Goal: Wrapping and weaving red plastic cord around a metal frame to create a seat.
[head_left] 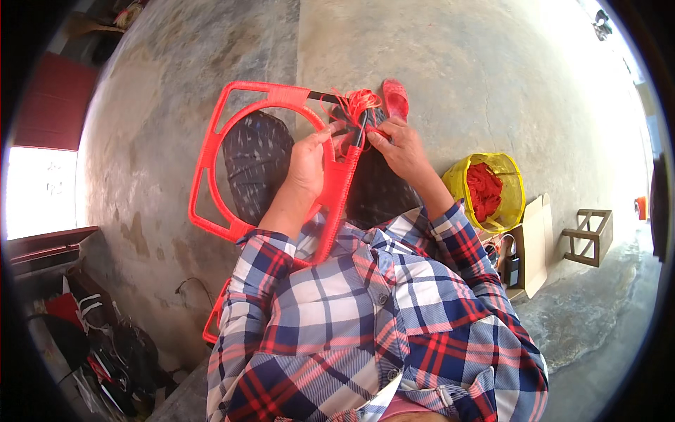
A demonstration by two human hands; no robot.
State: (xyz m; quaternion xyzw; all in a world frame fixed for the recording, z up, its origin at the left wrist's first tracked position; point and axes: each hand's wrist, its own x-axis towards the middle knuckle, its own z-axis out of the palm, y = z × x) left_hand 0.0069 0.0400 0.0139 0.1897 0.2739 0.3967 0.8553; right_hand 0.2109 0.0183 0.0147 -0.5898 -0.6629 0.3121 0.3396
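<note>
I look down on a bare grey concrete floor, which carries everything here. Largest on it is the red frame, a squarish metal shape with a ring inside it, wound in red plastic cord; it lies tilted across my lap, its far edge out toward the middle of the floor and its near corner at my checked shirt. By the floor's right side stands a yellow plastic bag open at the top and filled with red cord, with a brown cardboard box just beside it and a small wooden stool farther right. A red plastic slipper lies beyond the frame's far corner. My left hand is closed around the frame's right bar, thumb up against it. My right hand pinches a strand of loose red cord bunched at the frame's top right corner, fingers curled tight on it.
</note>
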